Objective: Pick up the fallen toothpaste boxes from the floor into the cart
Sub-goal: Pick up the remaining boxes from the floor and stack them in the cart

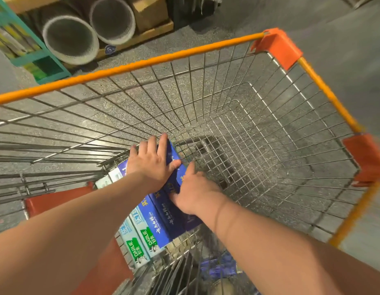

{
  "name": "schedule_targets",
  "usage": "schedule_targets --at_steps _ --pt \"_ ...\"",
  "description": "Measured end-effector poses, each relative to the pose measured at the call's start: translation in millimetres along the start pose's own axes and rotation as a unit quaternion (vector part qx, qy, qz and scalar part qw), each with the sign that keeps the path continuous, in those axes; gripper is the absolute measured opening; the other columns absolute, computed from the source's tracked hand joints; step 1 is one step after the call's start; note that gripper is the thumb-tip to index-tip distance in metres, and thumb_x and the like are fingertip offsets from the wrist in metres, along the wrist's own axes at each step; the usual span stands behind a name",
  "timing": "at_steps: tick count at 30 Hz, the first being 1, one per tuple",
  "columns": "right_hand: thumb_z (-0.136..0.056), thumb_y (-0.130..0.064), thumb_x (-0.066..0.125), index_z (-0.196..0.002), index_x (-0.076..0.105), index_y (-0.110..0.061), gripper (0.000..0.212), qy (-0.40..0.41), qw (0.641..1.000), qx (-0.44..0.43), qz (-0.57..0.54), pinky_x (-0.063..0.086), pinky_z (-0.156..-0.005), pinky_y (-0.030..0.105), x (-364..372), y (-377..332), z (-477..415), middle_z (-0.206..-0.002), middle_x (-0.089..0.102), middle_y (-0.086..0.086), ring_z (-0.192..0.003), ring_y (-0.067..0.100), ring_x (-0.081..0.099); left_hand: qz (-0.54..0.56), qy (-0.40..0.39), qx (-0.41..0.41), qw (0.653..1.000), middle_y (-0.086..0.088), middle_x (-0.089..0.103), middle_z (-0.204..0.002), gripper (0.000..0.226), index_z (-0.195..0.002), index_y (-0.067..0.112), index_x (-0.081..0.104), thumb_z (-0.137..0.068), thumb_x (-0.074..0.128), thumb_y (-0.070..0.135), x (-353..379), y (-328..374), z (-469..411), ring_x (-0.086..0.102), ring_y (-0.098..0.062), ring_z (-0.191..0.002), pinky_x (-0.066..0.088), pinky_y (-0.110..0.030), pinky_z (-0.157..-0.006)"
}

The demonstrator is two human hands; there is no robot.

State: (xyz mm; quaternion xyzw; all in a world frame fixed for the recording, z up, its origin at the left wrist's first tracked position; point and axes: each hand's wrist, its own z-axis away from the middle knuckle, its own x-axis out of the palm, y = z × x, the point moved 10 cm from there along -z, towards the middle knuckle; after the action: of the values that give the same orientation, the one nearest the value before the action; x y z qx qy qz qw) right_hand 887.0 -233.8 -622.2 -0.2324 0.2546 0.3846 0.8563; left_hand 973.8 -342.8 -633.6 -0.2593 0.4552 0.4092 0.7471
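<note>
A wire shopping cart point(227, 86) with an orange rim fills most of the view, seen from above, and the grey speckled floor point(344, 50) shows through its mesh. Most of the basket bottom is bare. Beyond the cart's far rim, two wide grey tubes point(67, 39) lie on their sides with their open ends facing the camera, next to a brown cardboard box point(148, 11) on a low wooden board, and a green shelf frame point(36, 56) stands at the left.

Two bare forearms reach down into the near left corner of the basket. There a row of toothpaste boxes point(146, 226) lies side by side against the cart's wall: pale ones with green labels on the left, dark blue ones to their right.

The left hand point(153, 165) lies flat, fingers spread, on top of the far end of a dark blue box point(174, 158), with its thumb on the box's right edge. The right hand point(195, 190) presses against the right side of the same blue boxes, its fingers curled at their edge; whether it truly grips one cannot be told. The two hands are just beside each other, almost touching.
</note>
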Motion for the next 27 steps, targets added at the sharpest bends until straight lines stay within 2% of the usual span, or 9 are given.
schedule_targets --at_steps 3,5,7,10,13,17,21,24,27 --pt "-0.083 -0.067 0.065 -0.158 -0.011 -0.013 0.12 0.043 0.999 -0.016 0.027 0.037 -0.107 0.049 -30.2 -2.7 11.5 -0.163 0.017 0.021 -0.143 0.038 0.035 0.014 0.046 0.051 0.998 -0.01 0.031 -0.159 0.076 -0.159 0.022 0.013 -0.097 0.014 0.066 -30.2 20.7 6.2 0.032 -0.033 -0.142 0.032 -0.05 -0.113" --pt "-0.079 -0.072 0.065 -0.158 -0.012 -0.015 0.124 0.058 0.998 -0.02 0.033 0.036 -0.109 0.052 -49.5 0.6 23.1 -0.164 0.014 0.019 -0.145 0.038 0.031 0.025 0.062 0.08 0.995 -0.006 0.047 -0.145 0.071 -0.148 0.021 0.037 -0.096 0.014 0.064 -56.4 32.1 12.2 0.044 -0.03 -0.133 0.04 -0.048 -0.104" --pt "-0.074 -0.076 0.065 -0.158 -0.01 -0.016 0.128 0.078 0.996 -0.028 0.029 0.035 -0.109 0.051 -71.1 7.5 40.7 -0.164 0.016 0.017 -0.145 0.036 0.031 0.021 0.069 0.102 0.992 -0.003 0.055 -0.136 0.071 -0.138 0.022 0.049 -0.095 0.012 0.065 -82.0 39.8 19.9 0.05 -0.029 -0.127 0.042 -0.047 -0.098" --pt "-0.069 -0.079 0.068 -0.158 -0.006 -0.017 0.131 0.119 0.992 -0.037 0.005 0.036 -0.11 0.05 -105.4 23.8 80.3 -0.163 0.019 0.015 -0.145 0.036 0.031 0.011 0.082 0.126 0.989 0.0 0.056 -0.136 0.081 -0.135 0.024 0.051 -0.089 0.007 0.074 -123.3 51.1 38.7 0.052 -0.027 -0.126 0.044 -0.047 -0.098" --pt "-0.067 -0.081 0.066 -0.158 -0.003 -0.017 0.131 0.154 0.987 -0.038 0.0 0.036 -0.111 0.053 -131.7 43.4 129.6 -0.163 0.02 0.014 -0.146 0.036 0.03 -0.006 0.084 0.148 0.985 0.002 0.051 -0.147 0.091 -0.144 0.025 0.045 -0.084 0.003 0.079 -167.6 73.1 66.1 0.047 -0.025 -0.133 0.043 -0.047 -0.101" --pt "-0.069 -0.077 0.07 -0.158 0.004 -0.016 0.126 0.206 0.977 -0.06 -0.015 0.038 -0.111 0.051 -155.5 70.9 208.1 -0.158 0.03 0.013 -0.143 0.034 0.034 -0.033 0.114 0.196 0.973 0.002 0.043 -0.156 0.085 -0.15 0.025 0.038 -0.09 0.011 0.079 -220.8 119.9 121.1 0.043 -0.025 -0.139 0.041 -0.046 -0.106" --pt "-0.074 -0.071 0.072 -0.158 0.008 -0.014 0.12 0.256 0.964 -0.064 -0.04 0.038 -0.112 0.049 -160.7 111.3 297.8 -0.157 0.032 0.016 -0.142 0.035 0.035 -0.018 0.146 0.234 0.961 -0.001 0.046 -0.153 0.093 -0.149 0.024 0.041 -0.084 0.005 0.08 -261.3 169.0 202.6 0.048 -0.028 -0.135 0.045 -0.048 -0.104" --pt "-0.076 -0.067 0.072 -0.159 0.009 -0.012 0.118 0.291 0.952 -0.071 -0.066 0.038 -0.112 0.049 -152.7 146.9 368.6 -0.157 0.032 0.017 -0.142 0.035 0.036 -0.012 0.166 0.259 0.951 -0.001 0.043 -0.155 0.081 -0.151 0.025 0.039 -0.093 0.017 0.077 -276.3 202.9 274.3 0.047 -0.028 -0.137 0.045 -0.047 -0.104" --pt "-0.083 -0.056 0.074 -0.158 0.014 -0.007 0.108 0.321 0.939 -0.091 -0.086 0.032 -0.115 0.038 -137.8 182.2 442.0 -0.155 0.035 0.021 -0.142 0.033 0.037 -0.013 0.188 0.28 0.941 0.0 0.044 -0.155 0.073 -0.149 0.027 0.04 -0.095 0.022 0.073 -280.5 232.5 341.5 0.048 -0.028 -0.137 0.045 -0.048 -0.101"
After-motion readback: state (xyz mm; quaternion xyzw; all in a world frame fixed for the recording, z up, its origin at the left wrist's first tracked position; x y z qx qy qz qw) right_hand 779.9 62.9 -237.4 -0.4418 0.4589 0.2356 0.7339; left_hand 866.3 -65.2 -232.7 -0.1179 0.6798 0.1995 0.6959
